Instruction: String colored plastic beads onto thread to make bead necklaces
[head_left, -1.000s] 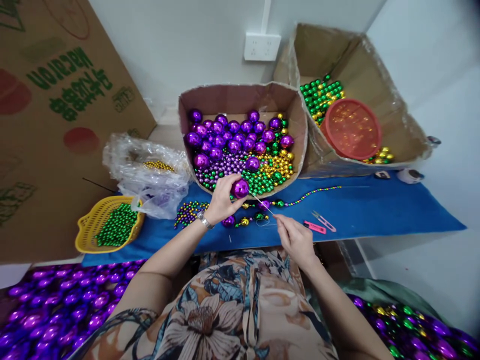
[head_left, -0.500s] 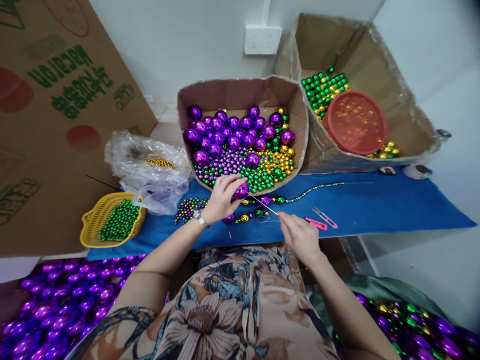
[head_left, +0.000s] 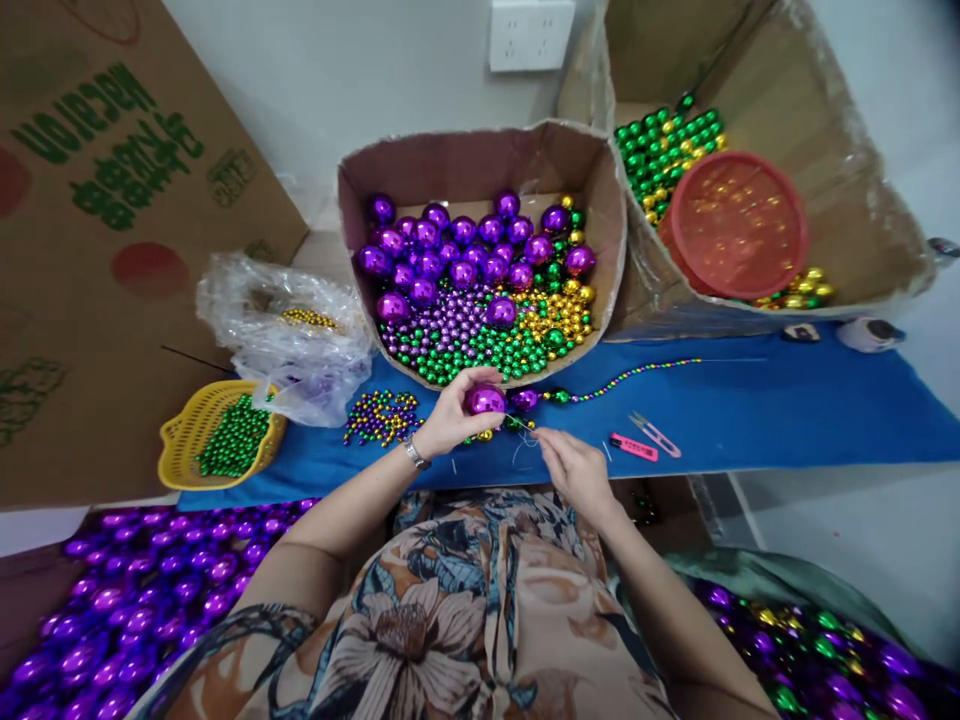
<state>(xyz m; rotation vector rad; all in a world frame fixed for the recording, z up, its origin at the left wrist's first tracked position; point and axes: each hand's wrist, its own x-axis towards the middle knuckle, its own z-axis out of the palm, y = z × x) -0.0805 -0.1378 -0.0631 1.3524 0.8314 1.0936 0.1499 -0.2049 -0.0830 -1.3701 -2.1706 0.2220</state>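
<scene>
My left hand point(head_left: 452, 418), with a metal watch at its wrist, grips a large shiny purple bead point(head_left: 486, 399) between thumb and fingers, just in front of the cardboard box. My right hand point(head_left: 576, 467) pinches a thin needle point(head_left: 520, 423) whose far end meets the right side of that bead. Loose thread point(head_left: 523, 446) curls below the needle. Behind the hands lies a string of small beads point(head_left: 622, 378), with larger purple and green ones at its left end; my left hand partly covers other strung beads.
The cardboard box point(head_left: 480, 155) holds purple, green and gold beads. Rightward are thread snips point(head_left: 655, 435), a pink cutter point(head_left: 634, 447) and another box with a red basket point(head_left: 739, 225). Leftward, a yellow basket point(head_left: 176, 445), plastic bag point(head_left: 285, 340) and loose beads point(head_left: 382, 417) rest on blue cloth point(head_left: 810, 410).
My right hand has come left, closer to the purple bead, and less of the needle shows between them. The view has shifted slightly.
</scene>
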